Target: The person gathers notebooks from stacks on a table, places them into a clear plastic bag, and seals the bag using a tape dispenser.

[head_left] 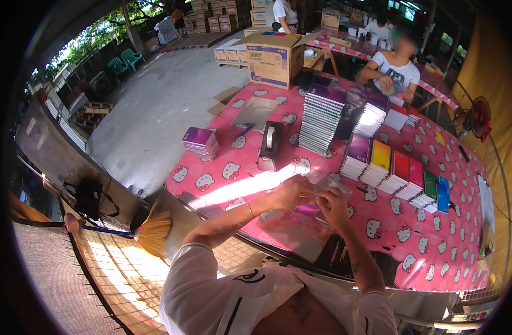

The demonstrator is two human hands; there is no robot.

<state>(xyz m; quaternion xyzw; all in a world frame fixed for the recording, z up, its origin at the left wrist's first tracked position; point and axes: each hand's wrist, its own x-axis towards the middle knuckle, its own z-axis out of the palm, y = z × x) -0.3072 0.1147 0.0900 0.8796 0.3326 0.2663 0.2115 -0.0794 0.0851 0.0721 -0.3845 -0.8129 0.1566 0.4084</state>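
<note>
Both of my hands are close together over the near edge of the table. My left hand pinches a clear plastic bag, and my right hand grips it from the other side. Something purple, perhaps a notebook, shows through the plastic just below my fingers; the glare hides its outline. Ahead of my left hand stands a black tape dispenser or sealer with a pale handle. Beyond my right hand sits a row of notebook stacks, with purple, yellow, red, green and blue covers.
A tall notebook stack rises mid-table; a small purple stack lies left. A large carton stands at the far edge. Across the pink tablecloth a co-worker handles something. A broom and fan stand aside.
</note>
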